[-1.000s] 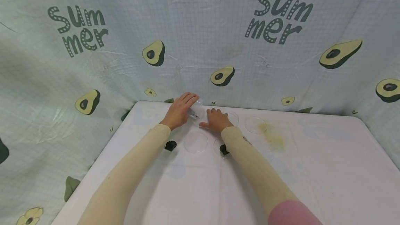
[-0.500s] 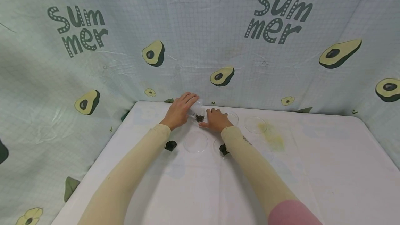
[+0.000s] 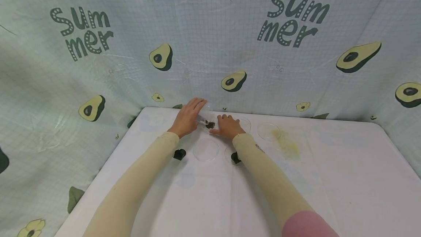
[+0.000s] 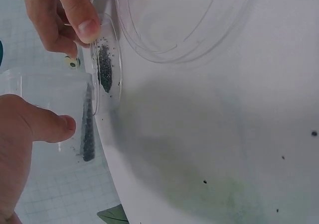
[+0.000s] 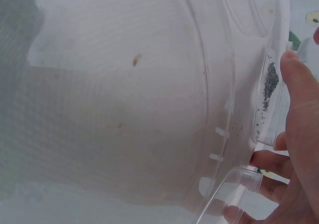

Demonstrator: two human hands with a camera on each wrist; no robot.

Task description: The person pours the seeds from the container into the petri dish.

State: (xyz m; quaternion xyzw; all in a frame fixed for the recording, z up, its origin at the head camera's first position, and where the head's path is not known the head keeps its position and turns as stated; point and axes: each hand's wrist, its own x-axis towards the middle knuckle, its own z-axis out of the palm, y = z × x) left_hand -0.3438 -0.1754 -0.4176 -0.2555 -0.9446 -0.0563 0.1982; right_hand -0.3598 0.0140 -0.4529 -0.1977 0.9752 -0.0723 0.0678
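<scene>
At the table's far edge, my left hand (image 3: 187,118) holds a clear plastic container (image 4: 55,104) tipped on its side, its mouth towards a shallow clear dish. Small dark grains, like seeds (image 4: 87,134), lie along the container's lower side. A heap of the same dark grains (image 4: 105,69) lies in the clear dish (image 4: 118,82). My right hand (image 3: 228,126) holds that dish by its rim, the thumb (image 5: 296,69) on the edge and the other fingers bent beyond it. The hand partly hides the dish in the head view.
Several other clear round dishes stand on the white table, among them a near dish (image 3: 206,149) and a right-hand dish (image 3: 269,131). A few loose grains (image 4: 205,181) are scattered on the cloth. Behind the table hangs an avocado-print sheet (image 3: 194,46).
A dark heap of grains has appeared in the dish since a second ago. My left hand has shifted slightly left with the container; the right hand stays in place.
</scene>
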